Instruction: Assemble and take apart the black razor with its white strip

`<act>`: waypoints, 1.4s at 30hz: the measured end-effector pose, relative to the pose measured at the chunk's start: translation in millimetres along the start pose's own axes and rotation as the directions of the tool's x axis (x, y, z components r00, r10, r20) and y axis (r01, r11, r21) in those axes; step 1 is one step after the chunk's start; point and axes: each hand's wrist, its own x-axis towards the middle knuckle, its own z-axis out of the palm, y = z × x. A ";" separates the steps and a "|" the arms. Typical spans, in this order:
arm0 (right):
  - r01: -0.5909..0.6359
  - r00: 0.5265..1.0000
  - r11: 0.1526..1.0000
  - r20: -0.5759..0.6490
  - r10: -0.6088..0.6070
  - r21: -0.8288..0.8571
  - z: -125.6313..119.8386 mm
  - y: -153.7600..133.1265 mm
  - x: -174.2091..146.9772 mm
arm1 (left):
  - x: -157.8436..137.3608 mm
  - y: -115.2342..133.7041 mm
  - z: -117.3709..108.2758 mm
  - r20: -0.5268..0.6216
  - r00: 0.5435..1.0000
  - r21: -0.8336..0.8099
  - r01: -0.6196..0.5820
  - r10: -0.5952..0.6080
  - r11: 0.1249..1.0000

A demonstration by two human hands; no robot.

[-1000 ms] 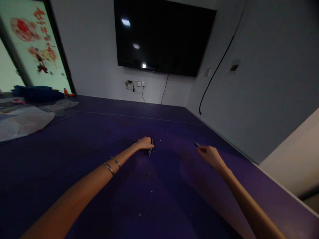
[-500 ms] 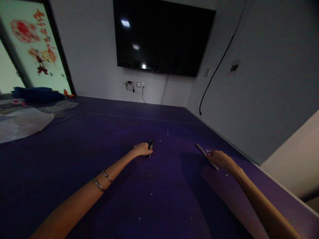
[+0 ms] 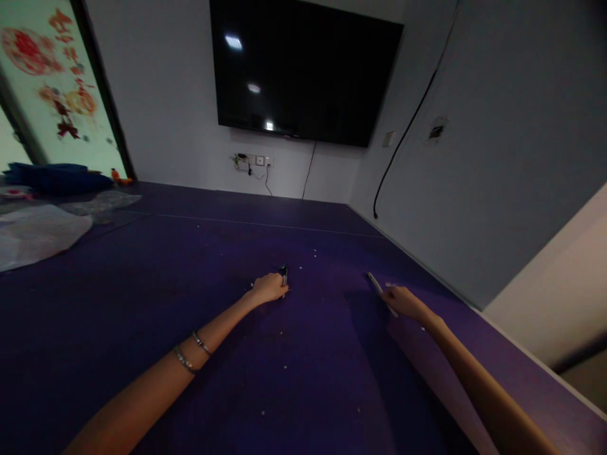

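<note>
My left hand [image 3: 268, 288] is closed around a small narrow object with dark and pale parts [image 3: 284, 272], down at the purple surface [image 3: 227, 366]. Its kind is hard to make out, since my fingers cover most of it. To the right, my right hand [image 3: 401, 301] grips a slim, pale stick-like piece [image 3: 374, 282] near its middle. That piece slants from upper left to lower right, low over or on the surface. Just beyond my right fingers lies a small whitish scrap [image 3: 389, 285]. Two bracelets [image 3: 184, 360] circle my left forearm.
Small white specks [image 3: 285, 366] are scattered over the surface. Clear plastic sheeting [image 3: 42, 234] and a dark blue cloth heap [image 3: 61, 179] lie at the left. A television [image 3: 308, 69] hangs on the far wall above sockets [image 3: 260, 160]. A black cable [image 3: 403, 142] dangles along the right wall.
The view has shifted slightly, so the room sits a little farther left. My right hand and the pale piece have moved slightly left. My left hand keeps its grip in nearly the same place.
</note>
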 end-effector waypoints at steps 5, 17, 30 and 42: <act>0.066 0.996 0.996 -0.070 -0.062 0.055 3.8 -68.1 -4.1 | -1.6 -2.5 2.4 -0.017 1.000 -0.029 0.006 -0.007 1.000; 0.140 0.983 0.990 -0.122 -0.136 0.027 23.3 -224.8 -2.8 | -6.9 -4.4 2.8 -0.100 0.994 -0.084 0.025 -0.034 0.996; 0.140 0.982 0.990 -0.127 -0.138 0.007 23.5 -222.4 0.3 | -0.3 -20.7 1.5 -0.297 0.949 -0.265 0.026 -0.107 0.964; 0.265 0.962 0.964 -0.080 -0.261 0.037 -39.8 -40.0 25.9 | 8.4 -33.1 12.4 -0.361 0.930 -0.362 -0.073 -0.068 0.929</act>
